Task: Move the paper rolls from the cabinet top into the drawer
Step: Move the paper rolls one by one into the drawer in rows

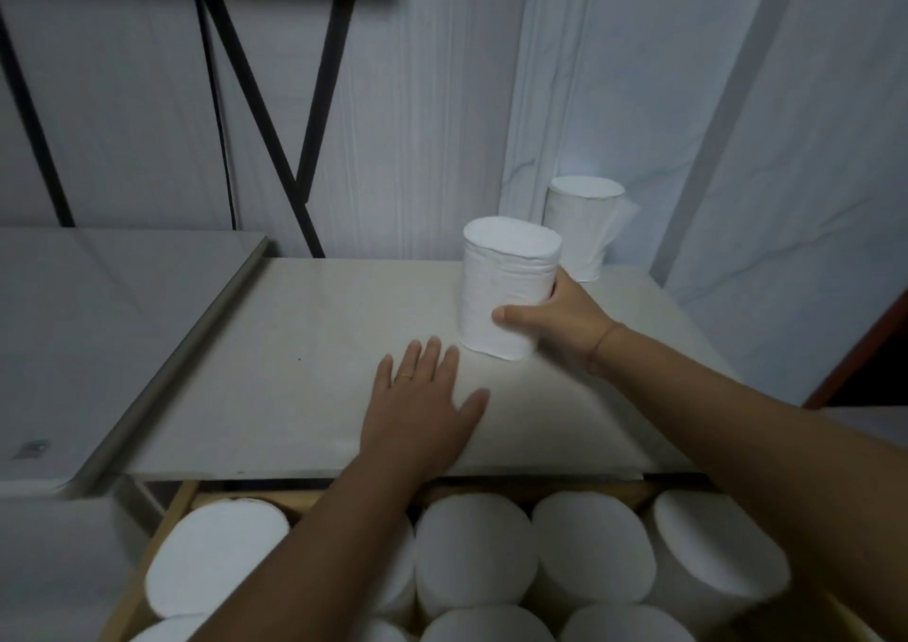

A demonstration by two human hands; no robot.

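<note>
The paper roll (pixel 508 288) is being held nearly upright on the cabinet top (pixel 304 371), long axis vertical and flat end up. It is being gripped by the right hand (pixel 560 319), with the thumb in front and the fingers hidden behind. The left hand (pixel 422 405) is being laid flat with fingers spread, just left of the roll. A second roll (pixel 582 229) is standing beyond the right hand. Nearer than both hands, the rolls (pixel 471 548) in the drawer (pixel 159 538) are being cut off by the edge.

Fingers of the right grip (pixel 565 319) are lying hidden behind the near roll (pixel 506 283); only the thumb is showing. That roll is covering the lower left of the far roll (pixel 582 229). The left forearm (pixel 304 543) is masking some drawer rolls (pixel 471 553); the bottom edge is cutting off the front row. At far left, a small grey mark (pixel 30 449) is reading as a blur.
</note>
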